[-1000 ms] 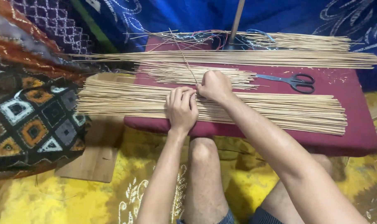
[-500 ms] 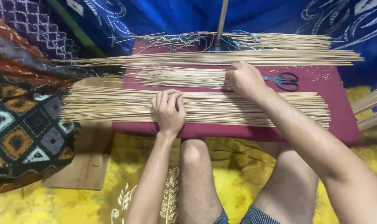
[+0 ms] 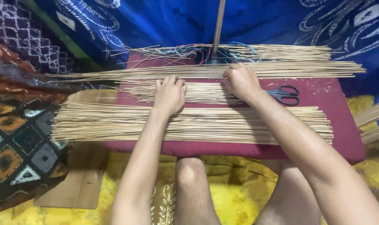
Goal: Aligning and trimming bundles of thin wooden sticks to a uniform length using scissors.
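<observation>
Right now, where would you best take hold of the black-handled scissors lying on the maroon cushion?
Judging by pose, grip the black-handled scissors at the two finger loops, coming from the right. They lie flat, loops pointing right and exposed, while the blades point left under the right hand.

Thin sticks (image 3: 197, 123) of pale, dry, matt wood lie on a maroon bench (image 3: 343, 137) padded in soft matt cloth. The scissors (image 3: 286, 94) have dull metal blades and glossy black plastic handles. A smooth bare wooden board (image 3: 79, 183) sits on printed yellow cloth (image 3: 235, 179).
</observation>
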